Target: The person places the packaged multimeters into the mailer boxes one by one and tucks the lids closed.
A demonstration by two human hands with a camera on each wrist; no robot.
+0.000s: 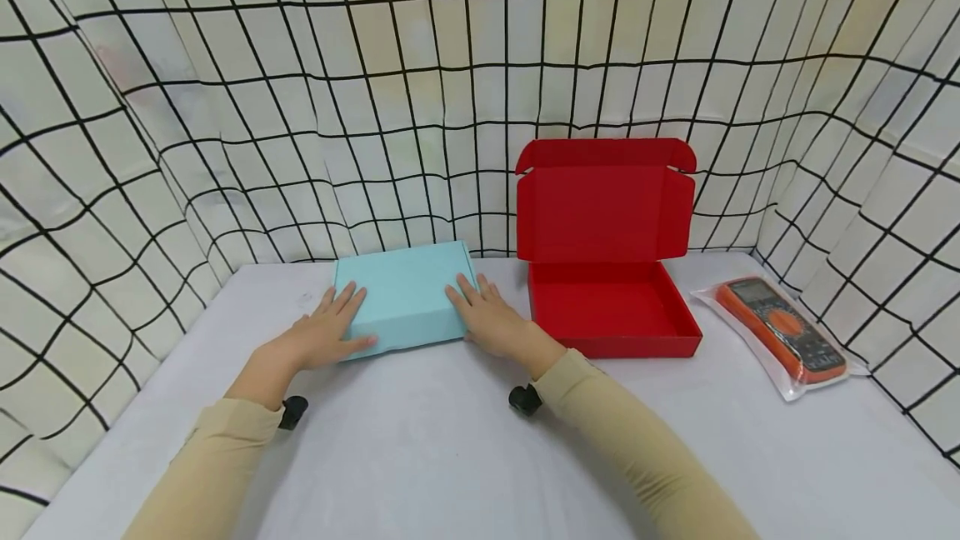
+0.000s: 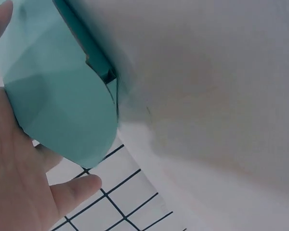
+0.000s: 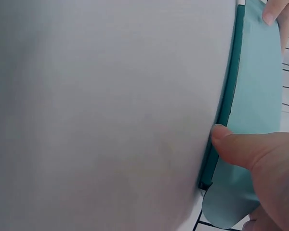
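A light blue cardboard box (image 1: 408, 286) lies on the white table with its lid lowered over it. My left hand (image 1: 318, 336) rests at its left end, fingers spread straight and thumb along the front. At the right end my right hand (image 1: 495, 323) lies with straight fingers on the edge; in the right wrist view its thumb (image 3: 231, 142) presses the front flap (image 3: 257, 96). A dark gap shows under that flap. In the left wrist view a rounded side tab (image 2: 67, 110) sticks out past the box corner, beside my left fingers.
Right of the blue box stands a red cardboard box (image 1: 611, 307), its lid (image 1: 603, 211) raised. An orange and black multimeter (image 1: 783, 327) in a clear plastic bag lies at the far right. White cloth walls with a black grid (image 1: 450, 98) enclose the table's back and sides.
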